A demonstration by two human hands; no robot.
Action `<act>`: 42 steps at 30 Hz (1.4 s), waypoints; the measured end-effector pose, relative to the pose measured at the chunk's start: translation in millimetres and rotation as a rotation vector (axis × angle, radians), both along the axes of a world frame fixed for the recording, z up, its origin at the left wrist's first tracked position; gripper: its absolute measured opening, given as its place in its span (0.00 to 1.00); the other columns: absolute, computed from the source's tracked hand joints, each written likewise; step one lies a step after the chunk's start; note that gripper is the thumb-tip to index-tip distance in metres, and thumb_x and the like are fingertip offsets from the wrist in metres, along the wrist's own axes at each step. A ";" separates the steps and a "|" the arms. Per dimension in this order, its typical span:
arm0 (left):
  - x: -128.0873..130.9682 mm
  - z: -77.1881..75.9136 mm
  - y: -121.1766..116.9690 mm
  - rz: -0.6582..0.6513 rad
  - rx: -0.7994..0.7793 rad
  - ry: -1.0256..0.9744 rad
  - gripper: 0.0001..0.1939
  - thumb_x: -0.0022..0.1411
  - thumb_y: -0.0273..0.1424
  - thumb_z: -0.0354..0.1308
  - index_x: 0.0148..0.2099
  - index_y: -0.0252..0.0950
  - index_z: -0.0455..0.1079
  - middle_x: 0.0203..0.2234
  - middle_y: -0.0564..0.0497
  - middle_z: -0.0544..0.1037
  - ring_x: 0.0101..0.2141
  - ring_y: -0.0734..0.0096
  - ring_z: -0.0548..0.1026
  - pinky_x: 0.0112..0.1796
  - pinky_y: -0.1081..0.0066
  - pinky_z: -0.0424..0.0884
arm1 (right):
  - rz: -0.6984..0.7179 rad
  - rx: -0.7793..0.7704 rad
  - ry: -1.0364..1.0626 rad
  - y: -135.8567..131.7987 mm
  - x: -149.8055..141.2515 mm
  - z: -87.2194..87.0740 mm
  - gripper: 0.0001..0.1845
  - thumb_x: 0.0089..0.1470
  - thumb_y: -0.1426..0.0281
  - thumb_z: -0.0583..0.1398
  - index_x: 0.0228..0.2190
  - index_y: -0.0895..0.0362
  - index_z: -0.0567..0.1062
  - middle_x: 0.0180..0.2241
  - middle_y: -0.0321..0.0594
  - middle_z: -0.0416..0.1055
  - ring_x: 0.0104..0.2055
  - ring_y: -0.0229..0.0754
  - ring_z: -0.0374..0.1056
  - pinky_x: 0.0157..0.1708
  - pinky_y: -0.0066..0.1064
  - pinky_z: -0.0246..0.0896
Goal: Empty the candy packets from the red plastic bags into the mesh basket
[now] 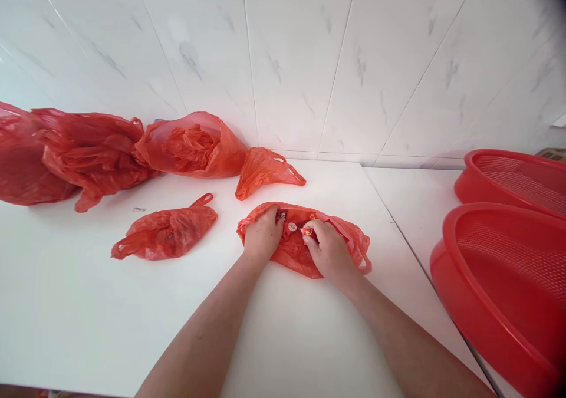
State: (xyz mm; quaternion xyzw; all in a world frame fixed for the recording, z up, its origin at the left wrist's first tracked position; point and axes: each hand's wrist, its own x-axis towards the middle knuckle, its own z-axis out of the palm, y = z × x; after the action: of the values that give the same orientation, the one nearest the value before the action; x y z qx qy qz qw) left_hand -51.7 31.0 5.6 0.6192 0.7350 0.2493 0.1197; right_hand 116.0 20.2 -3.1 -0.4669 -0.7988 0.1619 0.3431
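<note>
An opened red plastic bag (294,259) lies on the white table, its mouth spread wide. Inside it are small wrapped pieces, among them a round whitish one (292,227). My left hand (264,233) reaches into the left side of the bag, fingers closed around a dark red wrapped piece (281,214). At the right side of the bag, my right hand (329,247) pinches a small red packet (306,232) with yellow print between thumb and fingers. The bag's folds hide some of the contents.
A smaller tied red bag (165,233) lies to the left. Along the tiled wall stand several fuller red bags (194,144) and a flat, crumpled one (267,171). On the right, two red plastic baskets (460,268) sit beyond a seam in the tabletop (411,250).
</note>
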 end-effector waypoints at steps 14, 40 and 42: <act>-1.0 -2.3 -1.0 -0.071 0.037 -0.030 0.17 0.59 0.28 0.50 0.50 0.45 0.65 0.43 0.52 0.76 0.42 0.61 0.73 0.39 0.66 0.67 | 0.129 0.027 -0.002 -5.3 -3.2 -2.6 0.10 0.55 0.77 0.53 0.37 0.53 0.71 0.37 0.38 0.72 0.40 0.41 0.67 0.40 0.35 0.63; 10.9 -5.2 7.3 -0.036 0.011 0.016 0.15 0.63 0.40 0.46 0.47 0.42 0.67 0.40 0.48 0.77 0.43 0.58 0.74 0.41 0.62 0.66 | 0.173 0.094 -0.151 -2.5 -3.3 -4.1 0.08 0.54 0.77 0.55 0.33 0.55 0.73 0.29 0.38 0.70 0.36 0.41 0.65 0.40 0.35 0.61; 12.4 -5.7 8.6 -0.057 0.022 -0.002 0.13 0.63 0.37 0.46 0.47 0.44 0.67 0.40 0.49 0.77 0.42 0.60 0.74 0.41 0.63 0.66 | 0.173 0.109 -0.146 -2.2 -3.6 -5.0 0.08 0.54 0.77 0.55 0.33 0.55 0.73 0.30 0.38 0.70 0.36 0.41 0.65 0.40 0.35 0.61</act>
State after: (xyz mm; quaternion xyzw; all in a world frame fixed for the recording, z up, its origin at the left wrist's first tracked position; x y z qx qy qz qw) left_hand -39.2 39.5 -0.1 0.6409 0.7140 0.2546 0.1209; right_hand 112.4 18.0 -8.1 -0.3873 -0.8666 0.1131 0.2936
